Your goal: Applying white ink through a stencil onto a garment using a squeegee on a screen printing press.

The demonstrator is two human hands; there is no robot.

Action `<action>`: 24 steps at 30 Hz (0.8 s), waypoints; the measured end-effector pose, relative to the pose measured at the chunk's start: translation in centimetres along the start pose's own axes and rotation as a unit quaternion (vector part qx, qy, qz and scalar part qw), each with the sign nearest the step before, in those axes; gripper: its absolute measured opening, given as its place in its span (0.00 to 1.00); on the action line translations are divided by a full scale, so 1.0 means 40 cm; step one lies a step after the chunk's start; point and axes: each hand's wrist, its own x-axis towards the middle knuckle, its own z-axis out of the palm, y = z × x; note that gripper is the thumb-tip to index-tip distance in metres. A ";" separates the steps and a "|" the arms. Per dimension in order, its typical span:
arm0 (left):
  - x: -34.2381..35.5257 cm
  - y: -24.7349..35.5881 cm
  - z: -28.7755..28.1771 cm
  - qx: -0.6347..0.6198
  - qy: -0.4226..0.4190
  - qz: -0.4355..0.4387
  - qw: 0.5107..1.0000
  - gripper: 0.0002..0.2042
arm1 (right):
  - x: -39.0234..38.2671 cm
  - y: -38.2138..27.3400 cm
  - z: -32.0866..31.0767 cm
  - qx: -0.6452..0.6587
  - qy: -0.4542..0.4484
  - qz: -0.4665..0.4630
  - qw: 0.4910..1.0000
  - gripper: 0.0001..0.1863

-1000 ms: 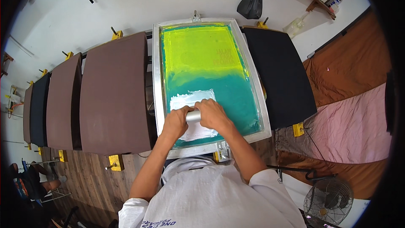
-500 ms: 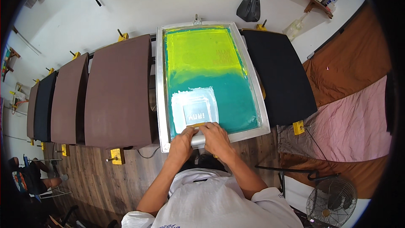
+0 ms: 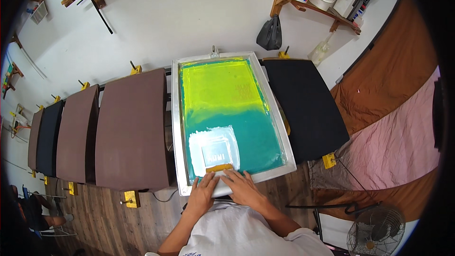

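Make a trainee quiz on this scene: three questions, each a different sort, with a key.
1. Choose one. The far end of the framed screen is: A) teal; B) yellow-green; C) white.
2. True or false: the fan stands to the right of the screen.
3. Fill in: the left hand and right hand are at the screen's ____ end.

Key: 1 B; 2 true; 3 near.

A loose white cloth T-shirt (image 3: 246,231) here, softly creased, with dark blue lettering (image 3: 192,254) just showing at the bottom edge! Short white sleeves (image 3: 307,241), bare forearms (image 3: 182,230), bare left hand (image 3: 203,194), bare right hand (image 3: 242,188).
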 end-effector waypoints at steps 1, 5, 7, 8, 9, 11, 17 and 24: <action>0.000 -0.003 0.006 0.017 -0.014 -0.003 1.000 0.40 | -0.003 0.000 -0.007 -0.013 -0.028 0.004 0.999 0.35; 0.002 -0.008 0.001 0.014 -0.042 0.001 0.999 0.38 | -0.015 0.007 -0.044 0.043 -0.087 -0.018 0.995 0.34; 0.008 -0.012 -0.003 0.001 -0.051 0.001 0.999 0.37 | -0.011 -0.051 -0.194 0.251 -0.089 -0.065 0.962 0.30; 0.005 -0.012 -0.004 -0.014 -0.057 0.001 0.998 0.37 | -0.019 -0.093 -0.281 0.444 -0.086 -0.110 0.885 0.27; 0.001 -0.014 -0.007 -0.035 -0.024 0.023 0.999 0.38 | -0.036 -0.125 -0.333 0.522 -0.060 -0.191 0.829 0.26; 0.007 -0.013 -0.011 -0.001 -0.056 -0.013 0.998 0.39 | -0.047 -0.205 -0.432 0.637 -0.014 -0.330 0.697 0.33; 0.013 0.020 -0.016 -0.009 -0.053 -0.046 0.997 0.40 | -0.038 -0.301 -0.624 0.727 -0.118 -0.437 0.516 0.36; 0.005 0.056 0.018 0.021 -0.048 -0.089 0.995 0.43 | -0.003 -0.264 -0.576 0.537 0.155 -0.685 0.467 0.33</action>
